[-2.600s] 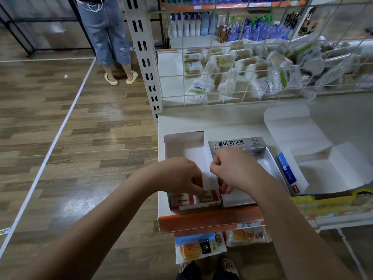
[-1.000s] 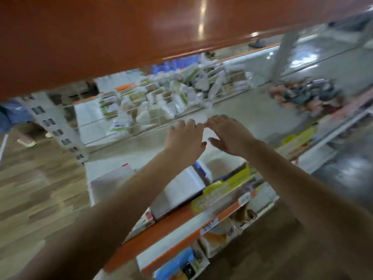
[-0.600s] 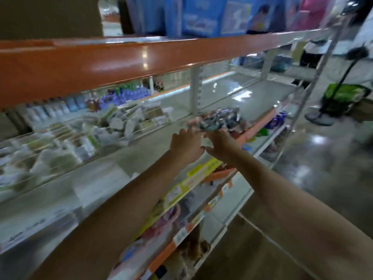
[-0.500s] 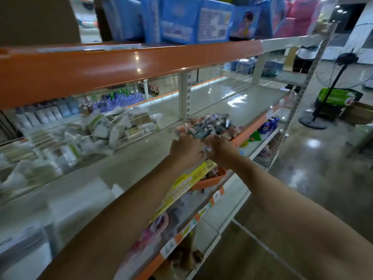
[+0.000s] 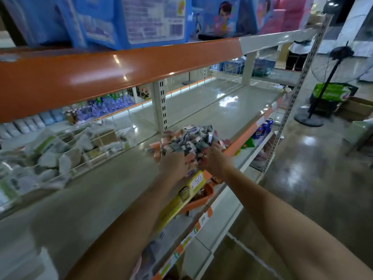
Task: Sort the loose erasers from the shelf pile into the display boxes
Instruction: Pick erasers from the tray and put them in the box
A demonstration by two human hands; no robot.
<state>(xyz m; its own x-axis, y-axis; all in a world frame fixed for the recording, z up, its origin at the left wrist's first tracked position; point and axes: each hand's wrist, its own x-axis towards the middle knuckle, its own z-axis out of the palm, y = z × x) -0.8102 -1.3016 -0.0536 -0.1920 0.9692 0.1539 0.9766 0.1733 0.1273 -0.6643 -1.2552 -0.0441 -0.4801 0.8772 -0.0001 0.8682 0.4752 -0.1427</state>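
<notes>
Both hands have come forward onto the pile of erasers [image 5: 186, 141]: left hand [image 5: 175, 163] and right hand [image 5: 215, 161] rest at its near edge on the grey shelf [image 5: 113, 182], fingers buried among erasers, their grip impossible to tell. Behind the pile stands a white upright [image 5: 161, 106].

Legible markings: two handwritten price tags only.
A white tag [image 5: 198, 181] on the shelf edge bears digits, possibly "50"; a lower tag [image 5: 203, 218] reads "10". Print on the blue packages [image 5: 153, 21] is blurred, unreadable.
</notes>
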